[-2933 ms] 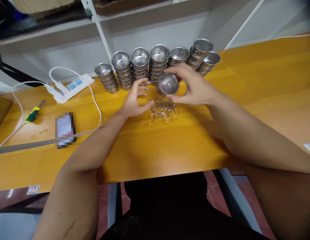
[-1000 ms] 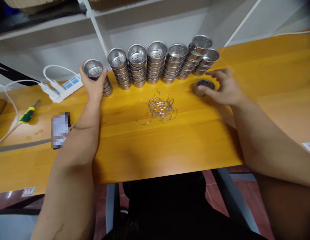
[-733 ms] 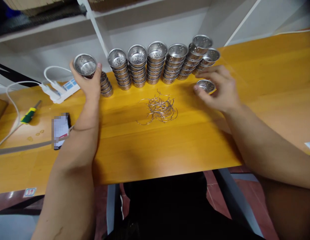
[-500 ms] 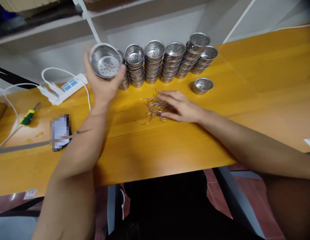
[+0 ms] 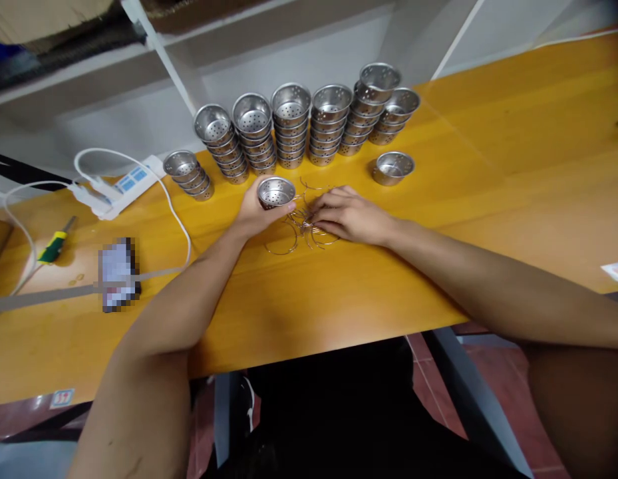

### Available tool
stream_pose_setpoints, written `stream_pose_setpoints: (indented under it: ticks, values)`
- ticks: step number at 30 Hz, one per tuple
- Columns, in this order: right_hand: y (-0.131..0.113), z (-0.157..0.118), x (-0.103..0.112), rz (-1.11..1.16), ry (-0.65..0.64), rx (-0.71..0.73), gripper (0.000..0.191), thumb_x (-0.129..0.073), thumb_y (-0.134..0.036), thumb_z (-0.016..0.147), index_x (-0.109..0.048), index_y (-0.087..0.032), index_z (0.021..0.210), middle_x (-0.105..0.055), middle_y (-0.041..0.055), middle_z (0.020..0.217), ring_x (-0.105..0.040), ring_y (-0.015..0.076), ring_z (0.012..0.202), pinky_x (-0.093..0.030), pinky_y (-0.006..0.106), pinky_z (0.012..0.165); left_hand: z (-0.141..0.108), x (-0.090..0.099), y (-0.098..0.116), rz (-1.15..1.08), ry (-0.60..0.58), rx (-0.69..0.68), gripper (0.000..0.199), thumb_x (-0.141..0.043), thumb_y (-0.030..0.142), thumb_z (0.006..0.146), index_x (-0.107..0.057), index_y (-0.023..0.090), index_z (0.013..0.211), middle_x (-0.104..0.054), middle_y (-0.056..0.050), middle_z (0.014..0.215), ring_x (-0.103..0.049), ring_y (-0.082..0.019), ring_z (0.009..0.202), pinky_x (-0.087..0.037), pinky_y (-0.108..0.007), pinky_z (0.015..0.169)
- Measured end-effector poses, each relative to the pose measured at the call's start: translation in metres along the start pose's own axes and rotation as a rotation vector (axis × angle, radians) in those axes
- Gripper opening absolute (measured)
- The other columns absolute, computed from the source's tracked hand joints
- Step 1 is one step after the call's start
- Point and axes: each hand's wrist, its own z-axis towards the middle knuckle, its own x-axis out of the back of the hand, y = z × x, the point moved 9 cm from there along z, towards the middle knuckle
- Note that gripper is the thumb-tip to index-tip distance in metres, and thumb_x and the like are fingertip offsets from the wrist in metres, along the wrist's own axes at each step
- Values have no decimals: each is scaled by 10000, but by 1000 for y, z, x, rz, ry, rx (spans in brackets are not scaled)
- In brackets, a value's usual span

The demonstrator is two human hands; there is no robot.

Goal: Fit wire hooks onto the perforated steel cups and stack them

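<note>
In my left hand (image 5: 256, 211) is a small perforated metal strainer cup (image 5: 276, 193), its open top facing up. Thumb and fingers wrap round its side, just above the table and left of a tangle of thin wire rings (image 5: 286, 245). My right hand (image 5: 351, 216) is over the tangle with bent fingers closed on the wire; how many pieces they grip is hidden. One separate strainer cup (image 5: 393, 168) stands beyond my right hand. Several tall stacks of the same cups (image 5: 291, 120) line the back of the table.
A shorter cup stack (image 5: 187, 174) stands at left, near a white power strip (image 5: 132, 188) with plugged-in cables. A green and yellow screwdriver (image 5: 55, 245) and a blurred-out phone (image 5: 118, 274) lie on the left of the wooden table (image 5: 299, 313). Behind rises a grey shelf (image 5: 289, 40).
My left hand has brought the cup down and right, from in front of the left stacks to beside the wire tangle. My right hand's fingers have curled into the wire.
</note>
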Motion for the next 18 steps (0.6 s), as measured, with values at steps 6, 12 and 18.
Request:
stream_pose_setpoints:
  ticks: [6, 12, 18]
  values:
    - [-4, 0, 24, 166, 161, -39, 350, -774, -617, 1303, -1014, -363, 1306, -925, 119, 1358, -850, 383, 1251, -655, 652, 1192, -1, -4, 1, -32, -6, 31, 1129, -1109, 1071, 674, -760, 250, 1366, -894, -135, 1315, -888, -335, 1192, -788, -514, 1092]
    - [-3, -2, 46, 306, 301, -120, 414, -865, -731, 1248, -1051, -362, 1269, -955, 107, 1302, -898, 341, 1177, -752, 597, 1146, 0, -5, 0, -56, -36, 8, 1096, -1133, 1027, 712, -748, 247, 1379, -888, -120, 1309, -891, -322, 1191, -772, -504, 1112]
    - [-1, -3, 63, 401, 457, -151, 369, -973, -658, 1206, -1061, -300, 1199, -964, 103, 1120, -871, 255, 950, -741, 429, 867, 0, -2, -5, -78, -36, -10, 1071, -1164, 967, 735, -780, 233, 1413, -892, -121, 1334, -898, -322, 1224, -774, -504, 1143]
